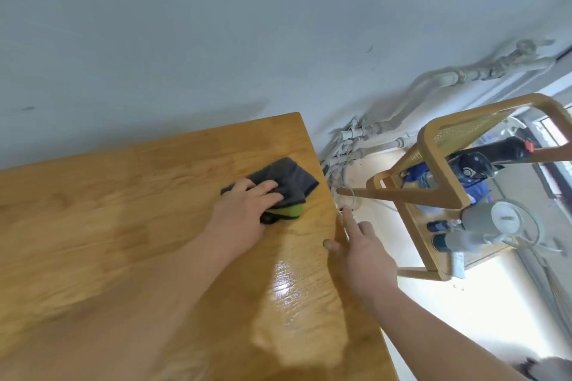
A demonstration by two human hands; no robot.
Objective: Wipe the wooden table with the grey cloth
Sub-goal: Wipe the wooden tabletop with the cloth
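Observation:
The wooden table (123,226) fills the lower left, with its right edge running down the middle of the view. A folded grey cloth (291,181) with a green patch underneath lies near the table's far right corner. My left hand (244,216) presses flat on the cloth's near side, fingers spread over it. At the table's right edge my right hand (362,250) rests with fingers apart, the thumb on the tabletop and the index finger pointing along the edge; it holds nothing.
A pale wall stands behind the table. To the right, a wooden chair (433,164) holds bottles (458,238) and dark items on its seat. White pipes (387,133) run along the wall base. The floor is light.

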